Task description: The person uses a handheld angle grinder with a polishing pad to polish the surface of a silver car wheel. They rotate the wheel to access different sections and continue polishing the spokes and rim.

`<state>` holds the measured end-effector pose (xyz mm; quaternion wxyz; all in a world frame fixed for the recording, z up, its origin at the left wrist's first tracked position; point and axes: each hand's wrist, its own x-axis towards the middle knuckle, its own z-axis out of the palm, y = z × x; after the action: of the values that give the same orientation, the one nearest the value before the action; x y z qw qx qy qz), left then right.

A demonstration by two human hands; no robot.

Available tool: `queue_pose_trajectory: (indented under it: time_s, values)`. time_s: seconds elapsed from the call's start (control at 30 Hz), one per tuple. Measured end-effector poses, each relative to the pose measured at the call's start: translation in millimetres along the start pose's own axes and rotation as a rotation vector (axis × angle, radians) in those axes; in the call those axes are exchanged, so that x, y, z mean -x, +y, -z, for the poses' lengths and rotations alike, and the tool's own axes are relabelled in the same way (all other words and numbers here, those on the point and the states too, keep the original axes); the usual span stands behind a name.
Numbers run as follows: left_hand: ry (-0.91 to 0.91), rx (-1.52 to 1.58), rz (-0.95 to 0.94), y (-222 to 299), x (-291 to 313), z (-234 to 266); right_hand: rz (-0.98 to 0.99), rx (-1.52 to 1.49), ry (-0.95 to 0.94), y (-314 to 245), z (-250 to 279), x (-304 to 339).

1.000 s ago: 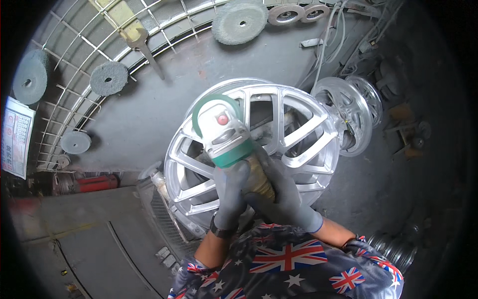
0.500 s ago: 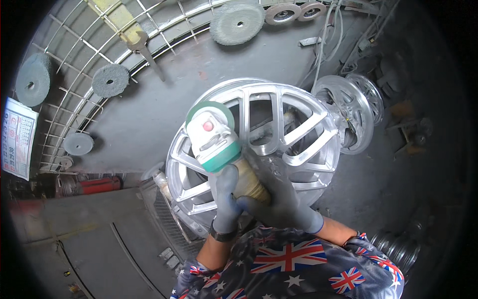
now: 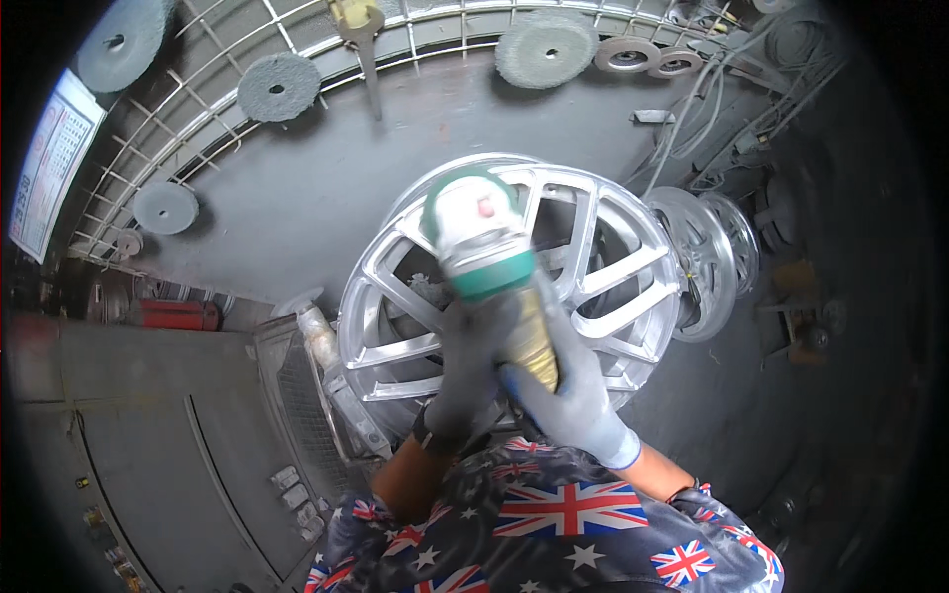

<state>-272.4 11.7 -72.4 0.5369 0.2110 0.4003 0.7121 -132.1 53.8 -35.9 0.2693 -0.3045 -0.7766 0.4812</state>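
Note:
Both my gloved hands grip an angle grinder (image 3: 486,237) with a pale head, a green collar and a yellowish taped body. My left hand (image 3: 465,371) wraps the body from the left, and my right hand (image 3: 578,390) holds it from the right. Around the grinder's head shows the rim of a green disc (image 3: 435,210). Beneath it lies a silver alloy wheel (image 3: 633,272) with paired spokes, face up. The grinder's head covers part of the wheel's upper left spokes. Motion blurs the tool, and I cannot tell whether the disc touches the metal.
More silver wheels (image 3: 704,262) stand at the right. Grey abrasive discs (image 3: 547,49) hang on a wire grid (image 3: 415,30) along the far wall, near a calendar sheet (image 3: 54,163). Looped cables (image 3: 692,119) hang at the upper right. A red cylinder (image 3: 178,314) lies at the left.
The grinder has swung rightward and slightly up over the wheel, both hands still on it. My view has shifted, moving the wall discs right and up in the picture.

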Motion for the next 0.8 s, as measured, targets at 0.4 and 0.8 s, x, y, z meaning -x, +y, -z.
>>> queue_pose_trajectory:
  time_s: [0.4, 0.8]
  values:
    - [-0.096, -0.118, -0.185, -30.5, -22.2, -17.0, -0.090, -0.122, 0.068, -7.0, 15.6, 1.9]
    - [0.078, 0.224, -0.203, -19.6, 25.8, 21.9, 0.112, 0.050, -0.229, -15.3, -16.2, -7.2]
